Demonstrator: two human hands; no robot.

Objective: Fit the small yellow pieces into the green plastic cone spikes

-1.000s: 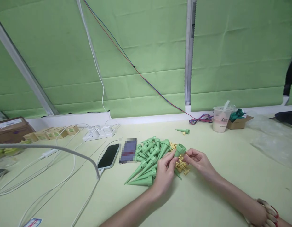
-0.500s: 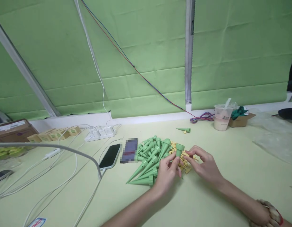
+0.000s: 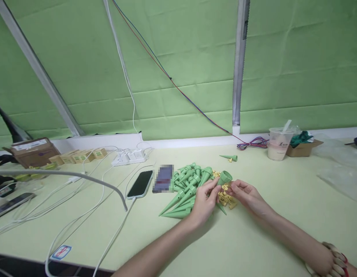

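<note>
My left hand (image 3: 206, 198) is closed around a green plastic cone-shaped spike (image 3: 225, 177), its wide hollow end tipped up and toward me. Close beside it, my right hand (image 3: 249, 196) pinches a small yellow plastic piece (image 3: 225, 187) at the spike's side; the fingers partly hide it, and I cannot tell whether it sits in the spike. Left of and behind my left hand lies a heap of similar green spikes (image 3: 188, 184). Small yellow plastic pieces (image 3: 228, 200) are piled beneath and between my hands.
One green spike (image 3: 232, 157) lies apart at the back with a yellow piece. Left of the heap are a phone (image 3: 140, 184), a pixelated rectangle (image 3: 163, 179), white cables and a power strip (image 3: 129, 157). A plastic cup (image 3: 279, 144) and small cardboard box (image 3: 304, 148) stand back right.
The spike in my left hand has tilted so its hollow mouth shows. My right hand stays close to it, with its fingers drawn closer together. The whole view has shifted a little.
</note>
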